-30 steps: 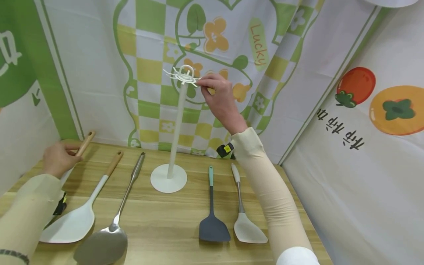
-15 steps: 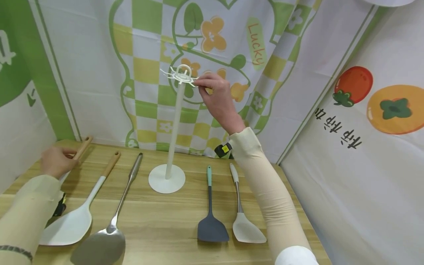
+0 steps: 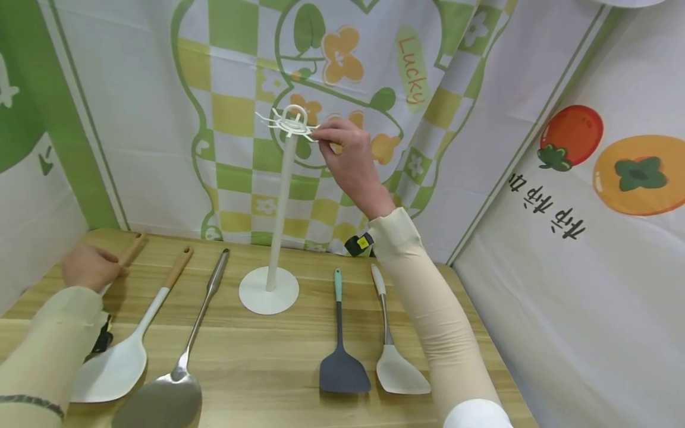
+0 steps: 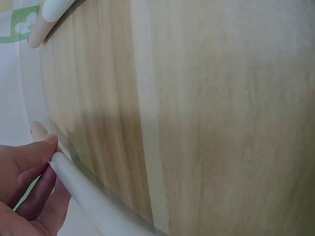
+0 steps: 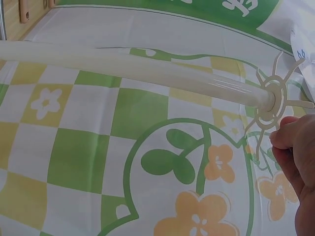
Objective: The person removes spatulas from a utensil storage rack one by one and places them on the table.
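Observation:
At the far left, my left hand (image 3: 90, 266) pinches the wooden handle (image 3: 132, 248) of a white-shafted kitchen utensil. The left wrist view shows thumb and fingers around this utensil (image 4: 93, 196), low over the table; its head is out of sight behind my arm. My right hand (image 3: 350, 157) pinches one hook at the top of a white utensil stand (image 3: 280, 208). In the right wrist view the hook ring (image 5: 278, 101) spreads several prongs, and my fingertips hold one. The stand is upright on its round base (image 3: 267, 300).
Right of my left hand lie a white spatula (image 3: 115, 368) with a wooden handle and a steel ladle-like turner (image 3: 166, 398). A dark spatula (image 3: 342, 371) and a pale spatula (image 3: 401, 371) lie right of the stand. A patterned cloth (image 3: 230, 142) hangs behind.
My left hand has lowered the wooden-handled utensil towards the table, its handle end coming down. My right hand keeps its pinch on the stand's hook. The view has shifted slightly.

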The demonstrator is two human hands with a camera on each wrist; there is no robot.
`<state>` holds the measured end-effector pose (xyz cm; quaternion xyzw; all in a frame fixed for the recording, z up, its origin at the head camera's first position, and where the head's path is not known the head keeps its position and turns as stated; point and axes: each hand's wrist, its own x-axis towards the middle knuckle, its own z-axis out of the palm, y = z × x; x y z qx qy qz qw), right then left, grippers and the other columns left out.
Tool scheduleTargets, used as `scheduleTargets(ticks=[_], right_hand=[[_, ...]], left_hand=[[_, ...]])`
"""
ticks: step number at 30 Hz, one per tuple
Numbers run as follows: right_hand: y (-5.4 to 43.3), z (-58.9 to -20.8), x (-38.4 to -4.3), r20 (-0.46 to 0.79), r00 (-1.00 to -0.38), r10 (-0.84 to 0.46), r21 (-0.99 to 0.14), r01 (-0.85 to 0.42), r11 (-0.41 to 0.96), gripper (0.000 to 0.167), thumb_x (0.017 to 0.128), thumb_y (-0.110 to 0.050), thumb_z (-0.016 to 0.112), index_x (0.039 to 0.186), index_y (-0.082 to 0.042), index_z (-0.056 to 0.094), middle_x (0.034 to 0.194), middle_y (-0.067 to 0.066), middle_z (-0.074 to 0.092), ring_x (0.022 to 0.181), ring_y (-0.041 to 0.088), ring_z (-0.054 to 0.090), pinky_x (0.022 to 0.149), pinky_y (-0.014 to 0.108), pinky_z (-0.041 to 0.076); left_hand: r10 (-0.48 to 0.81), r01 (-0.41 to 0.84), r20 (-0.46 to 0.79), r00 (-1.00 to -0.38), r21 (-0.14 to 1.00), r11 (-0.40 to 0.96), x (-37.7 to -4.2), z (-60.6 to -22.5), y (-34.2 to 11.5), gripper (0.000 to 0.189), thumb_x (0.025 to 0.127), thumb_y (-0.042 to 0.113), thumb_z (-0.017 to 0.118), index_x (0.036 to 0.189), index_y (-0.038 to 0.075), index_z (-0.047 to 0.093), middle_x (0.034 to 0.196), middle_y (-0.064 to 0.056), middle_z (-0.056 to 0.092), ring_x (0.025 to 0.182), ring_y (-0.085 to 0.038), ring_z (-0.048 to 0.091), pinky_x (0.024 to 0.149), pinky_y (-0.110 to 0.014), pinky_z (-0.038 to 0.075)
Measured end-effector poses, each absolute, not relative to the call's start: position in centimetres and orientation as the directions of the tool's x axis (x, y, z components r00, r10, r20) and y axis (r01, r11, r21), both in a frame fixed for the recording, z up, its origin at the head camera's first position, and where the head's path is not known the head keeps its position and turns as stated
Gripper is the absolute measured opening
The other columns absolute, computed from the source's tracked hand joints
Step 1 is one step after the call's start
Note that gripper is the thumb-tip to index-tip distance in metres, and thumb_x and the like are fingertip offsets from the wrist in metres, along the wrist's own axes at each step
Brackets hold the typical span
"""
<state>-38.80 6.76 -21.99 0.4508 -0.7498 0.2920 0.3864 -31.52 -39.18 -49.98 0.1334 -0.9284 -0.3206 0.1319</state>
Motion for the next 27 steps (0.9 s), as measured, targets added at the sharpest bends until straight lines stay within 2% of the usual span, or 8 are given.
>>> scheduleTargets(ticks=[8,15,27], right_hand=[[6.85,-21.88,-38.70,0.843,-0.313,-0.438,-0.109,-0.896,0.430,0.014,0.096,0.003,0.066,0.099,0.003,0.080,0.102,0.016,0.076,0.101,0.028,0.069,0.091,0.022,0.057],[6.75,-21.86,-38.81,0.849,-0.306,-0.430,-0.114,-0.902,0.417,0.014,0.095,0.003,0.066,0.099,0.003,0.080,0.101,0.016,0.075,0.100,0.028,0.070,0.090,0.021,0.057],[6.56,-22.46,-38.78,0.860,-0.296,-0.415,-0.111,-0.903,0.415,0.014,0.096,0.004,0.066,0.099,0.003,0.080,0.101,0.017,0.075,0.100,0.029,0.070,0.086,0.022,0.058]], left_hand=[[-0.344,-0.187,0.160,-0.925,0.596,0.781,-31.58,-49.85,-38.80,0.027,0.079,0.010,0.079,0.091,-0.013,0.072,0.082,-0.028,0.071,0.082,-0.047,0.058,0.066,-0.045,0.036],[-0.354,-0.205,0.162,-0.921,0.570,0.795,-31.33,-49.63,-38.87,0.029,0.080,0.012,0.079,0.094,-0.012,0.071,0.085,-0.030,0.070,0.080,-0.049,0.061,0.061,-0.046,0.042],[-0.356,-0.218,0.159,-0.921,0.547,0.808,-31.25,-49.89,-38.89,0.030,0.081,0.012,0.080,0.094,-0.013,0.070,0.088,-0.032,0.069,0.077,-0.046,0.060,0.060,-0.045,0.041]])
